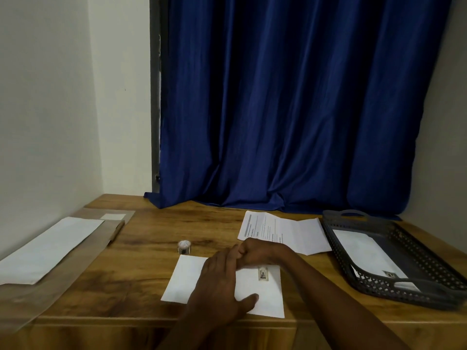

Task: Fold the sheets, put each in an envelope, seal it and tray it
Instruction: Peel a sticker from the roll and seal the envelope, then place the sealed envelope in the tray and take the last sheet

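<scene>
A white rectangular paper envelope [257, 296] lies flat near the front edge of the wooden table [141, 251], directly before the person. A small framed stamp or sticker [262, 274] sits on its upper right area. The left hand [217, 284] rests on the middle of the envelope, fingers extended and close together, thumb spread out to the right and lying on the paper. The right hand [255, 251] is at the envelope's far edge, fingers curled inward into a loose fist, its knuckles touching the left hand's fingertips; whether it pinches anything cannot be told.

Just beyond the right hand lies a white printed sheet of paper [283, 233], creased across in panels and partly unfolded. A small round roll with a white top [184, 246] stands on the table just beyond the envelope's far left corner.

On the right side of the table stands a dark grey perforated plastic tray with handles [429, 291]; one white envelope bearing a stamp [366, 253] lies inside it.

On the left side, a long white blank envelope [48, 248] lies on a brown paper sheet [50, 294]. A second small white piece [112, 216] lies at the brown sheet's far end.

A dark blue curtain [290, 109] hangs behind the table, its hem resting on the far edge. A plain pale wall [50, 97] stands to the left.
</scene>
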`<state>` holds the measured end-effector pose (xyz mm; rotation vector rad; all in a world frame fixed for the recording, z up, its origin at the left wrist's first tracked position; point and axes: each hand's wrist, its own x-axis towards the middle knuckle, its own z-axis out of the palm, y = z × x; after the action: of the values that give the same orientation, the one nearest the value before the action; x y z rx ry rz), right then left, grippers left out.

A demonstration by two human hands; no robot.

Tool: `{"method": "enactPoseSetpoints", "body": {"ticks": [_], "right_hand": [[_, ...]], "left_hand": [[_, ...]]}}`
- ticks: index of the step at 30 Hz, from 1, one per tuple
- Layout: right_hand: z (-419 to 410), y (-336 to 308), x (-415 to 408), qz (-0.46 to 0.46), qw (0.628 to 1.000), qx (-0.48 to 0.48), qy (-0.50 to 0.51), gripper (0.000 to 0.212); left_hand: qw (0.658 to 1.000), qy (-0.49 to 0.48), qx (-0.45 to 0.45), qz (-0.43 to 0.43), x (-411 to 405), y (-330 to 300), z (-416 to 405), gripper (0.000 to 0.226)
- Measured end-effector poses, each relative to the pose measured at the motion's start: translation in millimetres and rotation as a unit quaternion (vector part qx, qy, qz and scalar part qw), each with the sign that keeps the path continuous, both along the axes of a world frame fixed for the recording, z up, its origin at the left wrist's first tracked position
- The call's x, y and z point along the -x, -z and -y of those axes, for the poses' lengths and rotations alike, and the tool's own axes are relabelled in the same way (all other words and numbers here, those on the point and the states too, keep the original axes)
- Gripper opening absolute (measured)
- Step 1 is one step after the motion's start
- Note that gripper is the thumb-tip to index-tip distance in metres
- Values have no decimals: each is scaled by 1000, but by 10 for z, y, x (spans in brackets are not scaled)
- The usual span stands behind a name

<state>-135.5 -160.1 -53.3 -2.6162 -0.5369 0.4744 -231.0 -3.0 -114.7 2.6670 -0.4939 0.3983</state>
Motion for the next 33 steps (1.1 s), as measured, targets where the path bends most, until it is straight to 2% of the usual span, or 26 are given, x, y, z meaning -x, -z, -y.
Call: {"method": "enactPoseSetpoints", "body": {"ticks": [2, 5, 9, 13, 15, 19, 21, 24, 26, 31, 33], "right_hand": [[33, -10, 11, -6, 1000, -13, -5, 34], [121, -40, 15, -41, 998, -42, 15, 53], [424, -226, 112, -83, 993, -59, 58, 35], [951, -397, 238, -28, 981, -143, 126, 30], [1327, -488, 344, -1, 961, -208, 182, 29], [2043, -713, 660, 109, 904, -307, 276, 12], [2363, -783, 741, 168, 861, -333, 345, 8], [2813, -728, 676, 231, 807, -323, 436, 12], [2987, -659, 633, 229, 789, -315, 476, 17], [3165, -425, 471, 180, 797, -244, 522, 31], [3193, -330, 352, 154, 797, -239, 532, 46]], "left_hand": [[1000, 4, -15, 16, -4, 15, 6, 110], [999, 9, -36, 27, -17, 32, 14, 108], [996, 7, -57, 61, -51, 50, 10, 103], [999, 5, 34, 20, -109, 81, -13, 100], [998, 19, 60, 0, -184, 110, -19, 96], [996, 32, -53, -69, -340, 106, 96, 82], [994, 44, -67, -77, -397, 78, 279, 74], [991, 36, -79, -101, -462, 45, 572, 74], [989, 19, -106, -99, -490, 55, 679, 74], [989, 9, -114, -98, -478, 103, 653, 74], [989, 8, -113, -99, -470, 98, 656, 74]]}}
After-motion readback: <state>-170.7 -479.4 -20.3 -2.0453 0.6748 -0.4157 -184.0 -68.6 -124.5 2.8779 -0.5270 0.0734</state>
